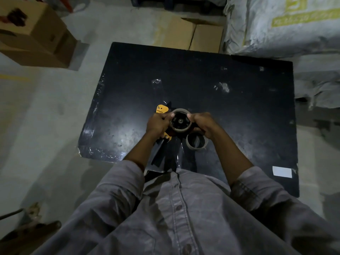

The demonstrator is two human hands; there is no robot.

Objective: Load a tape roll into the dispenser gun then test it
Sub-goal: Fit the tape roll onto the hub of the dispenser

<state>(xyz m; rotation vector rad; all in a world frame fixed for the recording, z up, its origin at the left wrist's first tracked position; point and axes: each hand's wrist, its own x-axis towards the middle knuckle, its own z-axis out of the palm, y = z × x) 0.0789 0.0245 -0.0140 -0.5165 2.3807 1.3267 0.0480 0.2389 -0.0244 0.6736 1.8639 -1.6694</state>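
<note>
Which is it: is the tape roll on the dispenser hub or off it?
On. The tape roll rings the black hub of the dispenser gun, gripped by left hand and right hand. Fully seated: cannot tell.

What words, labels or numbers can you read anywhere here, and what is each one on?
Nothing here is legible enough to quote.
Yellow plate of the tape dispenser: a short dark printed line, too small to read.
White sack: yellow-green lettering, too blurred to read.
White label on the black table: no print visible.
Cardboard box: dark marks, no readable letters.
</note>
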